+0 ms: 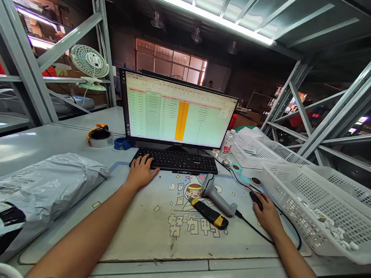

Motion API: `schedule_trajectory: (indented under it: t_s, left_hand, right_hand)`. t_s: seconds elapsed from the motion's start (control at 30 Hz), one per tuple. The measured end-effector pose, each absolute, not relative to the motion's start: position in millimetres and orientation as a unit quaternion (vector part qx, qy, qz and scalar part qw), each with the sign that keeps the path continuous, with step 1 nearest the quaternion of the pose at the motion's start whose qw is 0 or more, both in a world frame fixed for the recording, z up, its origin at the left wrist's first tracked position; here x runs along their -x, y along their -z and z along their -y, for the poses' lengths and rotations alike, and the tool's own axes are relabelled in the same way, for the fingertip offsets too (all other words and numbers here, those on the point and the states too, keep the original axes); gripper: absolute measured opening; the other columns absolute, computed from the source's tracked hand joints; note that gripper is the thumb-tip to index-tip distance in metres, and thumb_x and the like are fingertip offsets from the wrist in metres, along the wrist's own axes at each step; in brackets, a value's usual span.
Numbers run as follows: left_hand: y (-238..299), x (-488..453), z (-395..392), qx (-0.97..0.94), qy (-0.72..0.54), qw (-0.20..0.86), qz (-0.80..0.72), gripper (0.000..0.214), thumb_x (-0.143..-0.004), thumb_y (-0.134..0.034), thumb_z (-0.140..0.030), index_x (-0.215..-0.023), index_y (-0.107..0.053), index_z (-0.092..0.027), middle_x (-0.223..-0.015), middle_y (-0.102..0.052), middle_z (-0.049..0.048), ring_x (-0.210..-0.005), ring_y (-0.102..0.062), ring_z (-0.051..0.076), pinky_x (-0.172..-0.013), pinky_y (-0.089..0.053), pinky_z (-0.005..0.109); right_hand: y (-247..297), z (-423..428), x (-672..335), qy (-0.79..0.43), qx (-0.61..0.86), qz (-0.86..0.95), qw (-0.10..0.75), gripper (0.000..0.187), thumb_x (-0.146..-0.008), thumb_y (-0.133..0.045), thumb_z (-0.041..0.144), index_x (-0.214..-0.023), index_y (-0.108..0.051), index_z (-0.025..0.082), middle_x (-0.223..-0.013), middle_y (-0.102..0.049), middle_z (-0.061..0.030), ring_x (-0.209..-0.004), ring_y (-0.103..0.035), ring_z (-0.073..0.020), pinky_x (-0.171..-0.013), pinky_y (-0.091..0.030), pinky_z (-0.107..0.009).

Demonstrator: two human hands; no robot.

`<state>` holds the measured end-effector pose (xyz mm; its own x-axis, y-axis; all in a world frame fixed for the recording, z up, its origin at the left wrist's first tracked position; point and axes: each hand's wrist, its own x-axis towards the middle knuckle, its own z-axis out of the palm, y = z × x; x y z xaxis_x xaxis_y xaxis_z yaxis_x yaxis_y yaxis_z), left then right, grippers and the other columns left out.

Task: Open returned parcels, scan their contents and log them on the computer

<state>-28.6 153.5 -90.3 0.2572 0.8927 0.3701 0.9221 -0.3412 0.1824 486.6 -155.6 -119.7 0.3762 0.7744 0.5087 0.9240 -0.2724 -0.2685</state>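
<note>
My left hand (140, 172) rests on the left end of the black keyboard (177, 160), its fingers spread over the keys. On the right, my right hand (265, 210) is curled over a black computer mouse (256, 200), part of which it hides. Between my arms, a grey barcode scanner (218, 197) lies on the printed desk mat (141, 225). Just in front of it is a black and yellow utility knife (208, 214). Behind the keyboard stands a monitor (165, 112) showing a spreadsheet with an orange column.
A grey plastic mailing bag (42, 184) lies at the left. Tape rolls (100, 139) sit beside the monitor. White mesh baskets (314, 207) line the right side, near a clear bottle (228, 143). A small fan (89, 61) hangs on the metal frame.
</note>
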Motion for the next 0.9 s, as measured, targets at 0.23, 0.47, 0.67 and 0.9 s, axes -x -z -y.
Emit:
schedule_trajectory:
  t_s: [0.23,0.47,0.67,0.9]
  left_hand:
    - [89.2,28.4,-152.2,0.792,0.205,0.041,0.574,0.071,-0.1,-0.043,-0.059,-0.155,-0.054,-0.015,-0.172,-0.038,0.0163,-0.156,-0.034,0.043,-0.13,-0.024,0.058]
    - [87.3,27.9,-150.8,0.79,0.206,0.035,0.577,0.069,-0.1,-0.046,-0.059,-0.154,-0.055,-0.017,-0.171,-0.039,0.0155,-0.156,-0.034,0.043,-0.13,-0.024,0.057]
    - [85.7,27.5,-148.5,0.79,0.206,0.03,0.576,0.068,-0.1,-0.048,-0.057,-0.154,-0.055,-0.017,-0.172,-0.037,0.0156,-0.157,-0.034,0.043,-0.131,-0.023,0.057]
    - [82.8,26.9,-144.8,0.79,0.202,0.015,0.578,0.07,-0.101,-0.047,-0.057,-0.157,-0.052,-0.015,-0.174,-0.035,0.015,-0.16,-0.028,0.043,-0.132,-0.021,0.058]
  right_hand:
    - [120.1,155.4,-488.0,0.143,0.782,0.548,0.26,0.054,-0.1,-0.044,0.042,-0.145,-0.065,0.02,-0.149,-0.057,-0.0167,-0.131,-0.062,-0.0333,-0.116,-0.049,-0.053]
    - [119.1,159.3,-486.6,0.139,0.787,0.549,0.247,0.051,-0.099,-0.047,0.043,-0.143,-0.066,0.025,-0.149,-0.058,-0.0123,-0.128,-0.064,-0.0324,-0.111,-0.053,-0.052]
    - [120.9,158.9,-489.6,0.146,0.768,0.567,0.261,0.05,-0.095,-0.049,0.043,-0.137,-0.069,0.025,-0.145,-0.061,-0.0121,-0.128,-0.065,-0.0323,-0.114,-0.052,-0.052]
    - [125.2,159.2,-495.0,0.145,0.754,0.583,0.266,0.05,-0.094,-0.049,0.042,-0.136,-0.07,0.023,-0.144,-0.062,-0.0127,-0.129,-0.065,-0.033,-0.114,-0.052,-0.052]
